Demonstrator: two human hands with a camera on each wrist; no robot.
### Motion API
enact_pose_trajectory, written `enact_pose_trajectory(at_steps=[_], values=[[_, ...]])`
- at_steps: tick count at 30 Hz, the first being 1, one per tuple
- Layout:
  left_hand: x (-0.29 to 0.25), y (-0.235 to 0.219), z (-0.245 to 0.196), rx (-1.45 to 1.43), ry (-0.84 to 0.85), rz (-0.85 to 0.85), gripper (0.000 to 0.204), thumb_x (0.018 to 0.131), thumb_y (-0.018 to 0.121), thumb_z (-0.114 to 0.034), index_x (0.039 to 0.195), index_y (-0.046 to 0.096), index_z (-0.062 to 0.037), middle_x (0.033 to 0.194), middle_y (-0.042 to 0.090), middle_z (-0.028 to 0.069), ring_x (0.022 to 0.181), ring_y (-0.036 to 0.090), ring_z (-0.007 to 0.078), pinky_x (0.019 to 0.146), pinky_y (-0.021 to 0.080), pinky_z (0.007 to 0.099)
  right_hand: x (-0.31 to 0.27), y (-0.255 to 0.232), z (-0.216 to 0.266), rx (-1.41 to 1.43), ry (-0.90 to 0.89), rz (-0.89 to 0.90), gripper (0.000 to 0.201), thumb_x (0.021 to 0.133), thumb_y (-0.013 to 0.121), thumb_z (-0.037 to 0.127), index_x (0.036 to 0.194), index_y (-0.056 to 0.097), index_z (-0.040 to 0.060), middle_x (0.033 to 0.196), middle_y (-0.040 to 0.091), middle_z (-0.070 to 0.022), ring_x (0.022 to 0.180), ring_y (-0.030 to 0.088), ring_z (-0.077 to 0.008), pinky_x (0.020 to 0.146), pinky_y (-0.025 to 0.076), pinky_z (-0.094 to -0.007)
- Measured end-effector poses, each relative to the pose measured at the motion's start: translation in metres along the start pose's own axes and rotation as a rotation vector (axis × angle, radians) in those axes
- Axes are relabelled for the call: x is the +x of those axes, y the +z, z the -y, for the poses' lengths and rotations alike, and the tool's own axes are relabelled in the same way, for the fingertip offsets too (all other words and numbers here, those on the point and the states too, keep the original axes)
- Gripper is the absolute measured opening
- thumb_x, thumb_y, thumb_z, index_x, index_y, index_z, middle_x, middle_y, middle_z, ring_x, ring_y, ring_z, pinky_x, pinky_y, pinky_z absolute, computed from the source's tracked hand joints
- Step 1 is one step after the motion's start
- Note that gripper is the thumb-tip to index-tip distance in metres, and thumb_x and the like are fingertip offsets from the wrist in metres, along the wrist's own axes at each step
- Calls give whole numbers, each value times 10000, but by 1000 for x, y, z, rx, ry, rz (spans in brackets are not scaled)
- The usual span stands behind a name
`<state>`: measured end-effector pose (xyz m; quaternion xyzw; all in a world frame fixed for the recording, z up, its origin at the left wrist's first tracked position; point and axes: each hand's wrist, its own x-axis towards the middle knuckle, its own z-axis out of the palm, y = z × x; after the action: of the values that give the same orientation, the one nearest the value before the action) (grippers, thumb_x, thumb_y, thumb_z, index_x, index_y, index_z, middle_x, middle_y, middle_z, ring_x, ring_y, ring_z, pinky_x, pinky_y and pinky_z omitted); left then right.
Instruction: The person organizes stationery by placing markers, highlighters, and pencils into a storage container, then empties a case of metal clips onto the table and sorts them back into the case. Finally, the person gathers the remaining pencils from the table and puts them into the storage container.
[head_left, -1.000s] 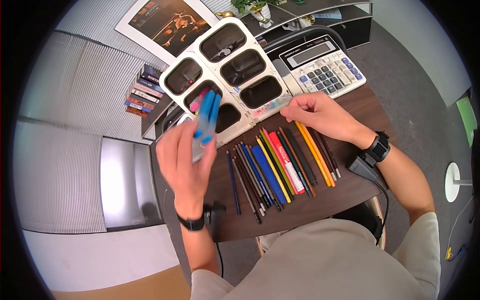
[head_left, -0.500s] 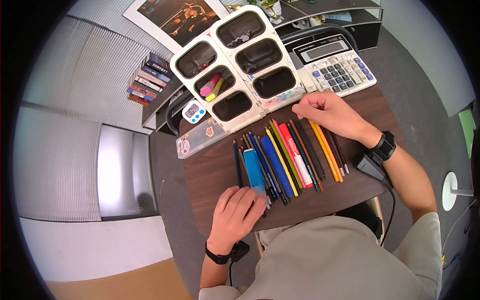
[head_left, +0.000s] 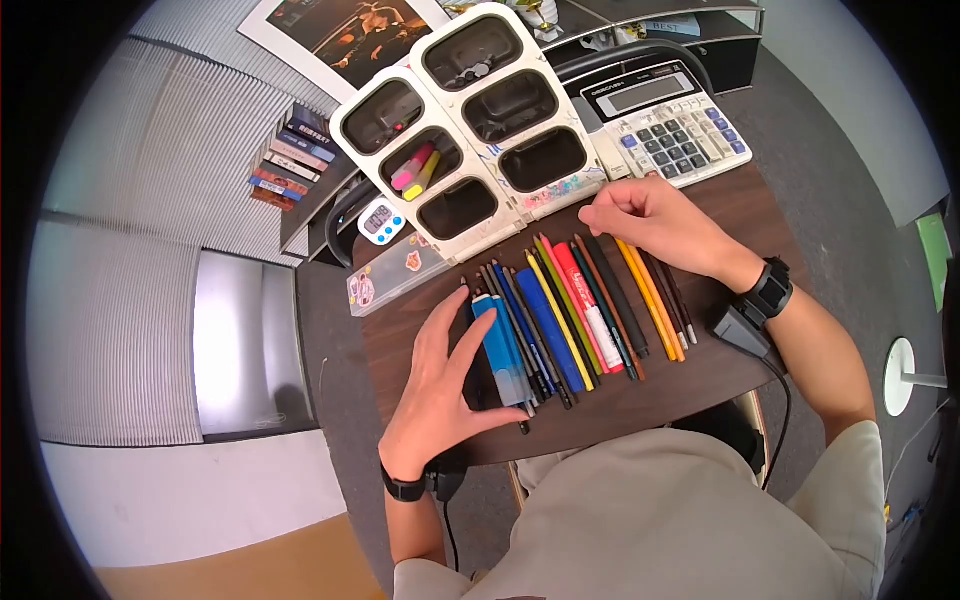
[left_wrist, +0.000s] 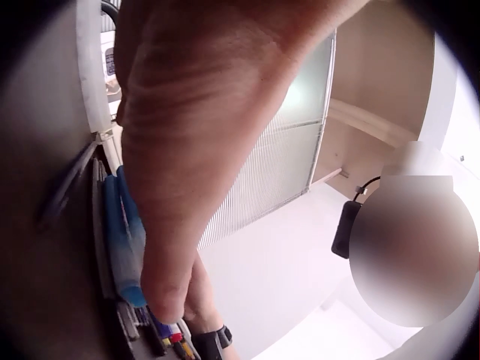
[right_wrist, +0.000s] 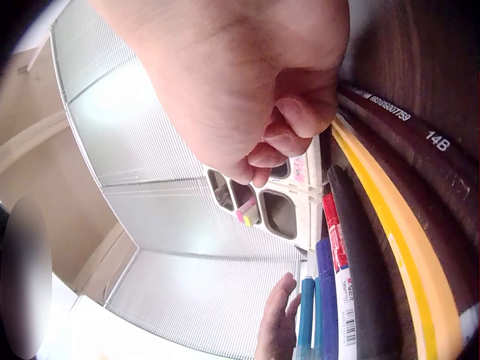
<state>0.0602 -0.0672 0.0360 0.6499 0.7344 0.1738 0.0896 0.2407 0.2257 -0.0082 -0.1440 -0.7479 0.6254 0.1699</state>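
Note:
Two blue highlighters lie side by side on the left part of a row of pencils. My left hand spreads around them, fingertips by their far ends and thumb by their near ends. In the left wrist view the highlighters appear just beyond the hand's edge. My right hand stays at the far end of the row, near some yellow pencils. Its fingers are curled toward the palm with nothing in them. A red-and-white marker and a thick blue marker lie in the row.
Behind the row a white organizer leans up; pink and yellow highlighters sit in one compartment. A calculator stands at the back right. At the left are a clear case and a small timer.
The blue highlighters came down from in front of the organizer onto the left of the row. My left hand let go of them and spread its fingers. The right hand stayed in place.

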Motion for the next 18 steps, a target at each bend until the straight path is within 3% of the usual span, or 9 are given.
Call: enact_pose_trajectory(at_steps=[2, 7, 9, 18], values=[[7, -1, 6, -43, 56, 83, 1096, 636, 1004, -332, 1573, 477, -116, 1667, 329, 208, 1517, 354, 452, 1244, 331, 555, 0, 0, -2, -8, 8, -14, 340, 1083, 671, 310, 883, 699, 36, 747, 563, 89, 696, 415, 0, 612, 355, -218], [9, 0, 10, -93, 25, 146, 1107, 635, 1003, -289, 1587, 461, -123, 1665, 312, 212, 1540, 324, 452, 1245, 343, 548, 0, -4, 0, -7, -22, 13, 332, 1089, 662, 293, 883, 697, 35, 755, 583, 78, 705, 433, 1, 627, 375, -217], [9, -1, 10, -160, 4, 142, 1177, 572, 1019, -235, 1599, 453, -128, 1669, 324, 194, 1546, 340, 428, 1243, 352, 535, -1, -3, -1, 11, -25, -4, 348, 1077, 676, 312, 894, 724, 20, 746, 591, 72, 700, 439, -10, 627, 380, -226], [7, 2, 15, -193, 4, 122, 1221, 550, 1023, -235, 1611, 429, -119, 1660, 322, 208, 1534, 353, 424, 1243, 348, 517, 0, -2, 1, -5, -17, -16, 365, 1067, 688, 328, 913, 756, 4, 723, 584, 65, 692, 436, -21, 619, 372, -240]])
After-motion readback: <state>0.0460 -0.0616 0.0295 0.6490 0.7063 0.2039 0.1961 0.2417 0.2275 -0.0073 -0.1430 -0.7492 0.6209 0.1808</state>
